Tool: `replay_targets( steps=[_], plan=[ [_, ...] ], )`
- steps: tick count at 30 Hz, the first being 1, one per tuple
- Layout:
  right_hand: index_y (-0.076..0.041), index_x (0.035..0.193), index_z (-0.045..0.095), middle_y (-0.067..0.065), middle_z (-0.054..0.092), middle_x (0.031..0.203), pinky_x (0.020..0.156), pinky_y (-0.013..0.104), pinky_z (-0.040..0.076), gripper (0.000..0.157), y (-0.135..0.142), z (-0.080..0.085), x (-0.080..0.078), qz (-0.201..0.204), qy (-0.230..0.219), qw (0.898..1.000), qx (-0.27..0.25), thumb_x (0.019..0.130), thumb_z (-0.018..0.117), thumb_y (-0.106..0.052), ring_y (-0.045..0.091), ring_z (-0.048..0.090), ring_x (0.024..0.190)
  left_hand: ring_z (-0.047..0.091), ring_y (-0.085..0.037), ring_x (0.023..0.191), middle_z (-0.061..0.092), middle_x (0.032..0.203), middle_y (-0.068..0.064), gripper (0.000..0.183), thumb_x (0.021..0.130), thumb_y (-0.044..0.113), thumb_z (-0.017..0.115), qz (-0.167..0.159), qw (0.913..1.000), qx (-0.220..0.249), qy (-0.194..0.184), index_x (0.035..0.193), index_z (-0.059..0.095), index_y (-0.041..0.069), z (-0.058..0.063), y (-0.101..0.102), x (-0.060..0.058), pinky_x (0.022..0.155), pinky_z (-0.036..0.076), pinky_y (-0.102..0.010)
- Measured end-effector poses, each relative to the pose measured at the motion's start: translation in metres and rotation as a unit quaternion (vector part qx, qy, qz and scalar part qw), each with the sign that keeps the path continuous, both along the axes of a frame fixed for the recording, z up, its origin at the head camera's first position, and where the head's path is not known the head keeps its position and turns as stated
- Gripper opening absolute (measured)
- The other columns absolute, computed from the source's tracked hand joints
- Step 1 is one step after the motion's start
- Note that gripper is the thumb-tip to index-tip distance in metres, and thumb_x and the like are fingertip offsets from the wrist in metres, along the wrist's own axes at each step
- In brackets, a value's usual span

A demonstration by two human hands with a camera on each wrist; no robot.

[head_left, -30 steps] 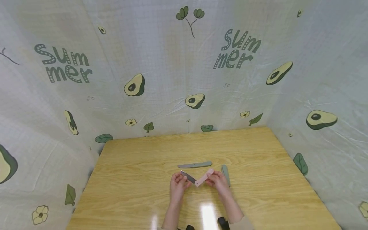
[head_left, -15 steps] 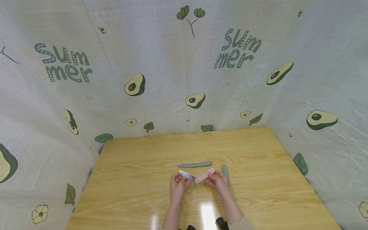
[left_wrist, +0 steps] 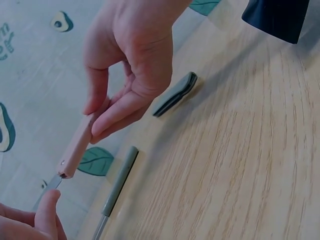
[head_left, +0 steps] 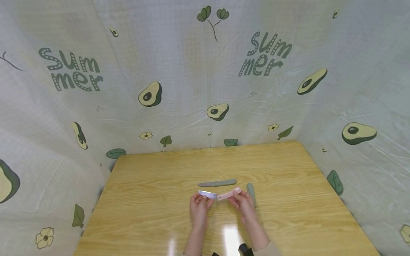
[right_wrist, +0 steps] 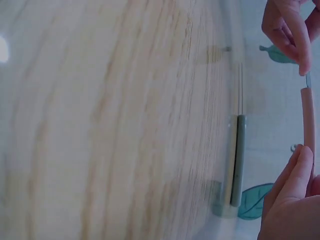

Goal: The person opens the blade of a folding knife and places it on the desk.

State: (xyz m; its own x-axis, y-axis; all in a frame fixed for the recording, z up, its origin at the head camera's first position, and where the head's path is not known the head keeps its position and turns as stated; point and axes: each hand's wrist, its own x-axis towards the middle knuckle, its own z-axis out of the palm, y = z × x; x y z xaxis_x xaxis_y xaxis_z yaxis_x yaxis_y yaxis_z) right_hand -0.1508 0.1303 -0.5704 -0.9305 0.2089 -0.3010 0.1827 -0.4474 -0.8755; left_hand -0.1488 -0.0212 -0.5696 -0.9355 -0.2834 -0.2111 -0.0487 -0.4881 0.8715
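A pink-handled folding knife [head_left: 226, 195] is held above the table between both hands, its blade swung out almost in line with the handle. My left hand [head_left: 199, 206] pinches the shiny blade [head_left: 207, 194] between thumb and fingers. The pink handle [left_wrist: 77, 142] is gripped near its end by my right hand [head_left: 242, 202]; the right wrist view shows thumb and fingers on it. Just beyond lies an unfolded grey-green folding knife [head_left: 221, 183]. A second grey-green folding knife [head_left: 251, 195], folded, lies beside my right hand, partly covered by it.
The wooden table [head_left: 144, 199] reaches back to a hanging cloth [head_left: 185, 117] printed with avocados and leaves, which also encloses both sides. A dark wrist-worn device [head_left: 245, 249] shows at the bottom edge.
The pink knife has opened wider, from a clear V to nearly straight. Its blade has turned and now catches the light. The two grey-green knives stayed put.
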Motion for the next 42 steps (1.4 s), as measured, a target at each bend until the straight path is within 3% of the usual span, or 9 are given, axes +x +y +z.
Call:
replay_targets(
  steps=[8, 15, 26, 33, 42],
  plan=[
    [0.013, 0.12, 0.044, 0.007, 0.062, 0.095, 0.086, 0.024, 0.057, 0.026, -0.001, -0.001, 0.002, -0.009, -0.006, 1.0, -0.023, 0.1, 0.05, -0.002, 0.012, 0.066, 0.083, 0.059, -0.018, 0.086, 0.046, 0.098, -0.015, 0.024, 0.095, -0.01, 0.044, 0.017, 0.9997, 0.018, 0.0, 0.117, 0.034, -0.015, -0.003, 0.006, 0.001, 0.081, 0.059, -0.032],
    [0.005, 0.107, 0.053, 0.003, 0.065, 0.087, 0.084, 0.024, 0.057, 0.01, -0.004, 0.0, 0.002, -0.033, -0.012, 0.998, -0.052, 0.099, 0.052, -0.001, 0.011, 0.067, 0.078, 0.057, -0.02, 0.091, 0.043, 0.104, -0.019, 0.026, 0.096, -0.009, 0.044, 0.029, 0.9991, 0.031, -0.002, 0.12, 0.032, -0.013, -0.004, 0.01, 0.003, 0.087, 0.057, -0.035],
    [-0.002, 0.098, 0.056, 0.002, 0.065, 0.084, 0.082, 0.024, 0.058, 0.004, -0.01, 0.001, 0.002, -0.077, -0.005, 0.991, -0.106, 0.098, 0.052, -0.001, 0.011, 0.066, 0.075, 0.059, -0.023, 0.094, 0.044, 0.106, -0.02, 0.024, 0.097, -0.009, 0.043, 0.061, 0.9973, 0.042, -0.001, 0.119, 0.032, -0.012, 0.0, 0.02, 0.005, 0.091, 0.055, -0.037],
    [-0.004, 0.095, 0.057, 0.001, 0.065, 0.082, 0.081, 0.023, 0.058, 0.007, -0.011, -0.001, 0.002, -0.084, -0.012, 0.991, -0.102, 0.099, 0.052, -0.001, 0.01, 0.066, 0.074, 0.057, -0.02, 0.092, 0.042, 0.105, -0.019, 0.024, 0.098, -0.008, 0.041, 0.063, 0.9965, 0.054, -0.003, 0.119, 0.03, -0.012, -0.001, 0.021, 0.006, 0.091, 0.055, -0.035],
    [0.0, 0.103, 0.056, 0.002, 0.067, 0.084, 0.083, 0.023, 0.057, 0.006, -0.011, -0.001, 0.003, -0.08, -0.012, 0.991, -0.11, 0.099, 0.053, -0.004, 0.01, 0.067, 0.076, 0.058, -0.017, 0.089, 0.043, 0.103, -0.017, 0.023, 0.097, -0.009, 0.042, 0.069, 0.9956, 0.062, 0.007, 0.118, 0.031, -0.01, -0.004, 0.022, 0.004, 0.089, 0.056, -0.033]
  ],
)
